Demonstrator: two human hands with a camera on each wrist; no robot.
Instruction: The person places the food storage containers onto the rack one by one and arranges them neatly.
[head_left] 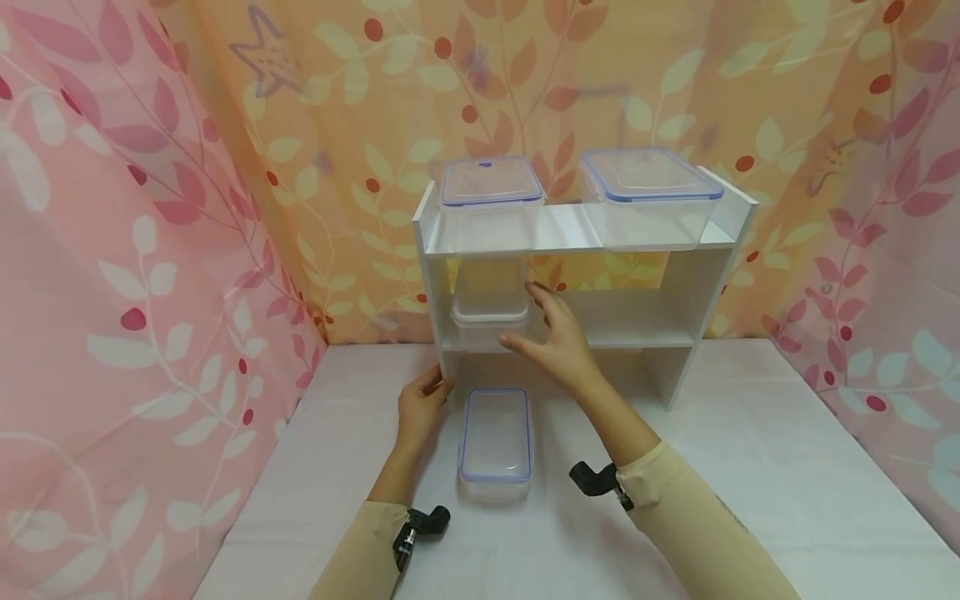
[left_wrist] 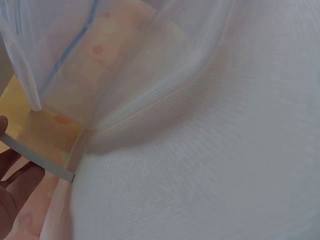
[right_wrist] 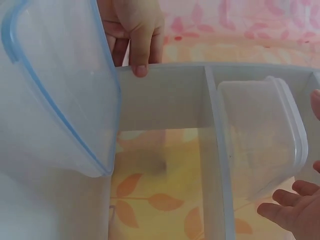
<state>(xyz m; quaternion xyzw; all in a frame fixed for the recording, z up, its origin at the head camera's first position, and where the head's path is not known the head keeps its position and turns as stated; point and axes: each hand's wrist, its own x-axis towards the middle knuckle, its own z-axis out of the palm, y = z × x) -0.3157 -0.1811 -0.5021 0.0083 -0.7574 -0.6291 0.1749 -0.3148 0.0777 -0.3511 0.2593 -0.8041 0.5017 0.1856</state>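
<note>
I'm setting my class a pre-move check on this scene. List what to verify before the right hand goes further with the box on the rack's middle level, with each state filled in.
1. Left grip holds the side of the rack: ok.
2. Right grip closed on the middle box: not ok, it is spread open beside it.
3. Right grip touching that box: cannot tell.
4. Top-left box and top-right box upright and lidded: ok.
5. Table clear between the arms: not ok, the front box stands there.
</note>
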